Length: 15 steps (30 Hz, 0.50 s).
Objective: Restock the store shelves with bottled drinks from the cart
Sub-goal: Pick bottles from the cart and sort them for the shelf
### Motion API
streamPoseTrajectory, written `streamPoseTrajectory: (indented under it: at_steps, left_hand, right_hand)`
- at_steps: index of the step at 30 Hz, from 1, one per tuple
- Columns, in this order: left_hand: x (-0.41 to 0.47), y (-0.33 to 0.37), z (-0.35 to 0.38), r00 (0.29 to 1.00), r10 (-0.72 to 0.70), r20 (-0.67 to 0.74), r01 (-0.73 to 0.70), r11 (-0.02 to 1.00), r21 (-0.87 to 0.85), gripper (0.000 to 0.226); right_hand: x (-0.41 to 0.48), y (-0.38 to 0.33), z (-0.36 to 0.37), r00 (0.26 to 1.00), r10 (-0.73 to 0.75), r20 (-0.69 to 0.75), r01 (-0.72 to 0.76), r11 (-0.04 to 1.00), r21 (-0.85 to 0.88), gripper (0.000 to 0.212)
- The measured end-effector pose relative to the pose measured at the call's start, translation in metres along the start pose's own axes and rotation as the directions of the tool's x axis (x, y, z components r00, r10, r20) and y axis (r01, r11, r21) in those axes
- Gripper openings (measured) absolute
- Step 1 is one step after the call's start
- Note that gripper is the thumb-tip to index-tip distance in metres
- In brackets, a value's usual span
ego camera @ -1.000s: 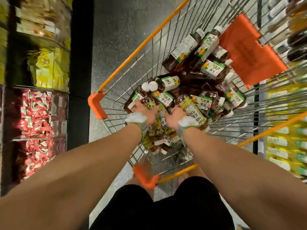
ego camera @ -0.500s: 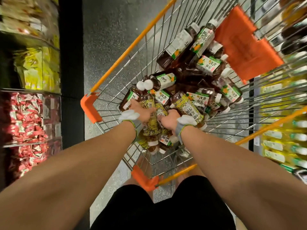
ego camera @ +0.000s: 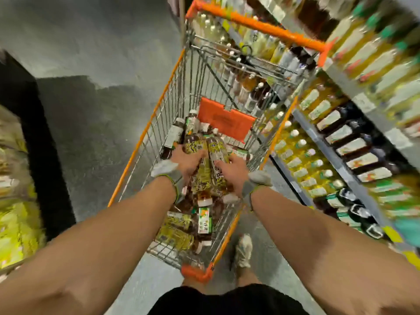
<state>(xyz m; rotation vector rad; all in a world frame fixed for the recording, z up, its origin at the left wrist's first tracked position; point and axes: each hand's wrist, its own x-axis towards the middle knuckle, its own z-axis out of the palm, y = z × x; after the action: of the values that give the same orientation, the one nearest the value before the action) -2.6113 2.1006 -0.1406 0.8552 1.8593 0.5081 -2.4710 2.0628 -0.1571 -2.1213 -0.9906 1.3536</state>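
The left hand [ego camera: 187,159] and right hand [ego camera: 233,171] grip a bottle bundle [ego camera: 204,155] over the cart [ego camera: 144,133].
Its orange rims flank both hands; stocked shelves [ego camera: 330,159] crowd beyond the right hand, open floor [ego camera: 91,121] beyond the left.

Both hands, left [ego camera: 186,161] and right [ego camera: 234,170], grip bottles [ego camera: 205,160] above the cart [ego camera: 145,137]; shelves [ego camera: 336,142] at right.
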Motion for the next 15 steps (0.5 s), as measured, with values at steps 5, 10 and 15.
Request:
streamPoseTrajectory:
  at_steps: [5, 10, 15]
  left_hand:
    - [-0.051, 0.052, 0.038, 0.970, 0.229, 0.083, -0.229, 0.973, -0.013, 0.065]
    - [-0.130, 0.077, 0.110, 0.889, 0.410, 0.204, -0.412, 0.911, -0.036, 0.043]
    - [-0.229, 0.081, 0.200, 0.819, 0.486, 0.303, -0.516, 0.856, 0.021, 0.082]
  right_hand:
    - [-0.035, -0.002, -0.079, 0.965, 0.017, -0.261, 0.023, 0.988, 0.150, 0.061]
    - [-0.096, 0.044, -0.173, 0.965, 0.045, -0.258, 0.074, 0.898, 0.434, 0.060]
    - [-0.154, 0.117, -0.267, 0.877, 0.096, -0.471, 0.130, 0.897, 0.423, 0.051]
